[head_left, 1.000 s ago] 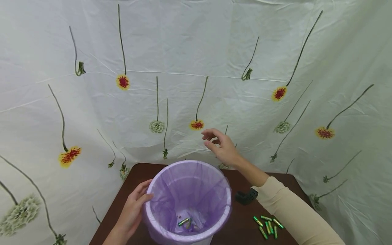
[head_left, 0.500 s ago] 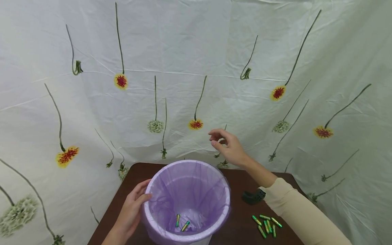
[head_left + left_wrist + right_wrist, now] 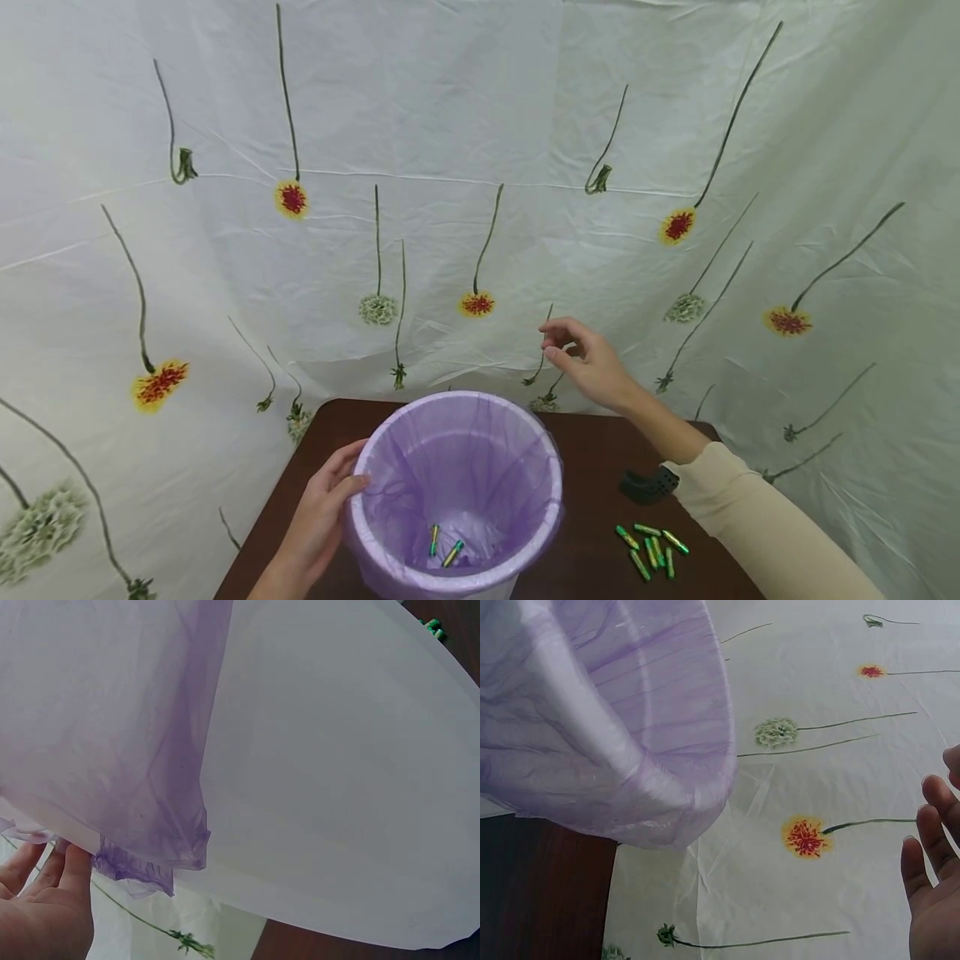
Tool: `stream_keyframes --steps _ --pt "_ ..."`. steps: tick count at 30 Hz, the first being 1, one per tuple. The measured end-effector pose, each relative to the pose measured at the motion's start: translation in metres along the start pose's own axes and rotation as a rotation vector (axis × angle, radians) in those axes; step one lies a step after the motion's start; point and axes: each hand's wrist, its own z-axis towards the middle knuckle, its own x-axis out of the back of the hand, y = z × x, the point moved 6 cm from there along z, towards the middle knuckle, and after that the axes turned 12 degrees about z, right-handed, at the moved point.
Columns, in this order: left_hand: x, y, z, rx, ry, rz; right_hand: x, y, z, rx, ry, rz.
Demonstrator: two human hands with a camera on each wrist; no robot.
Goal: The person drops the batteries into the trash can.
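Observation:
A white bin lined with a thin purple bag (image 3: 465,400) stands on the dark table. Two green and gold batteries (image 3: 452,553) lie at its bottom. My left hand (image 3: 318,508) holds the bin's left rim, thumb over the edge; in the left wrist view the fingers (image 3: 75,870) are against the bin's side beside the bag's loose edge. To the right of the bin and above the table, my right hand (image 3: 596,362) hangs in the air with loosely bent fingers and nothing in them. The right wrist view has that hand (image 3: 937,900) apart from the lined bin (image 3: 622,742).
Several green batteries (image 3: 652,552) lie in a loose group on the dark table (image 3: 577,442), right of the bin. A dark strap (image 3: 645,486) shows by the right sleeve's cuff. A white cloth printed with flowers (image 3: 465,108) hangs behind the table.
My right hand has moved to the right, away from above the bin. The batteries in the bin have changed position and come to lie apart. My left hand keeps its hold on the rim.

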Motion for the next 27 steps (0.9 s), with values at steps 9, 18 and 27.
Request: stream_keyframes --steps 9,18,27 --pt "0.000 0.000 0.000 -0.004 -0.008 -0.006 0.015 0.003 -0.009 -0.013 0.019 -0.004" --pt "0.000 0.000 0.000 0.004 -0.002 0.000 0.030 0.009 -0.020 -0.024 0.046 -0.061" --pt "0.000 0.000 0.001 0.015 0.003 0.005 0.048 0.018 -0.041 -0.039 0.087 -0.102"
